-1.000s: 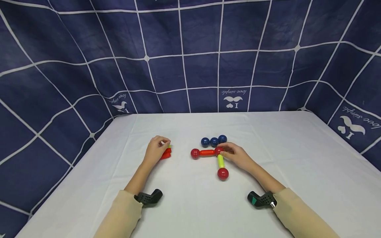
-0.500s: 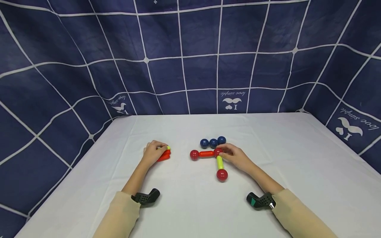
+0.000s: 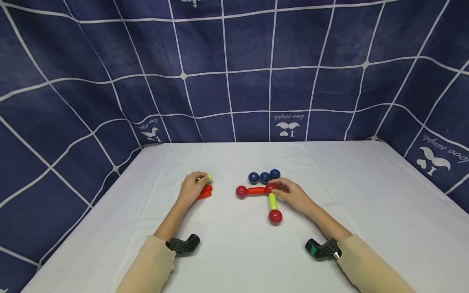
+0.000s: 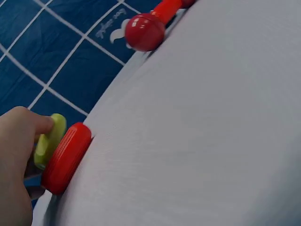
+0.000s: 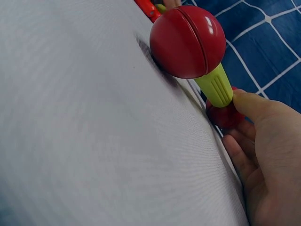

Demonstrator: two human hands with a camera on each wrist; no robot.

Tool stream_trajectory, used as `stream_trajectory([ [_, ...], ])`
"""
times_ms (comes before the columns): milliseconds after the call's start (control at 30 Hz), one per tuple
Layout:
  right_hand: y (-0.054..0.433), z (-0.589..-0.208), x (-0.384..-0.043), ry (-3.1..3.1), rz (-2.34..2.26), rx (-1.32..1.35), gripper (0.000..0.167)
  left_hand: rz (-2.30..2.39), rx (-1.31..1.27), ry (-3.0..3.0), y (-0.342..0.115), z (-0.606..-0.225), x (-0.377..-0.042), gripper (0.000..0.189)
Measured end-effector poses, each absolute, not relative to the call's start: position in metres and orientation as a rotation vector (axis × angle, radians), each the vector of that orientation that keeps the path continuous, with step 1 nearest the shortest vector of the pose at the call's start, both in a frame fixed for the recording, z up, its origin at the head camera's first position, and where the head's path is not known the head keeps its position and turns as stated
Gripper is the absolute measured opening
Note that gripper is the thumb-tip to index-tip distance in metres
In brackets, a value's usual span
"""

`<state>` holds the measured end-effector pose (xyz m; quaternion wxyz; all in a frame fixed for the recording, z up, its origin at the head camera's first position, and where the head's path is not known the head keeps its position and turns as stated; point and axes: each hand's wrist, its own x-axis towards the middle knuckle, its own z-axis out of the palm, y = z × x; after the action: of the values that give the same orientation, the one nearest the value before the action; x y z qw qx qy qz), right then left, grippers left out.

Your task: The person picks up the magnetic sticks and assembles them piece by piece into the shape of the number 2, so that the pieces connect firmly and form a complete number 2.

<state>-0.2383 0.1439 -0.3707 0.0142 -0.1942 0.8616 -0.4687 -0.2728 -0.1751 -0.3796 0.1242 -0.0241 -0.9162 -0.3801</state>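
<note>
My left hand [image 3: 191, 188] pinches a yellow-green rod [image 4: 51, 141] between thumb and fingers. Just in front of it on the table lie red rods [image 3: 205, 192], one of them close beside the held rod in the left wrist view. My right hand [image 3: 293, 195] grips the red corner ball [image 5: 225, 113] of an L-shaped piece. From that ball a red-orange rod [image 3: 256, 191] runs left to another red ball [image 3: 241, 192]. A second yellow-green rod [image 5: 215, 87] runs toward me to a third red ball [image 5: 188, 42].
Three dark blue balls [image 3: 264, 178] sit in a row just behind the L-shaped piece. A white cloth [image 3: 234, 252] covers the table. A dark blue checked curtain [image 3: 249, 89] hangs behind and along the sides.
My left hand has taken hold of the yellow-green rod and shifted it slightly away from the red rods. The right hand stays on the corner ball.
</note>
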Motion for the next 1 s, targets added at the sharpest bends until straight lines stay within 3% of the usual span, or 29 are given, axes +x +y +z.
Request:
stream_trajectory([
  [333,0.153,-0.397,-0.255,2.676,-1.477,-0.620,0.037,-1.197,-0.348,-2.544,-0.129,-0.361,-0.249,0.025],
  [800,0.143,-0.363,-0.234,2.669,-1.478,-0.619,0.035,-1.147,-0.940,-2.890,-0.080,-0.355,-0.215,0.022],
  [1000,0.143,-0.361,-0.234,2.660,-1.483,-0.614,0.036,-1.103,-1.060,-2.962,-0.077,-0.365,-0.214,0.022],
])
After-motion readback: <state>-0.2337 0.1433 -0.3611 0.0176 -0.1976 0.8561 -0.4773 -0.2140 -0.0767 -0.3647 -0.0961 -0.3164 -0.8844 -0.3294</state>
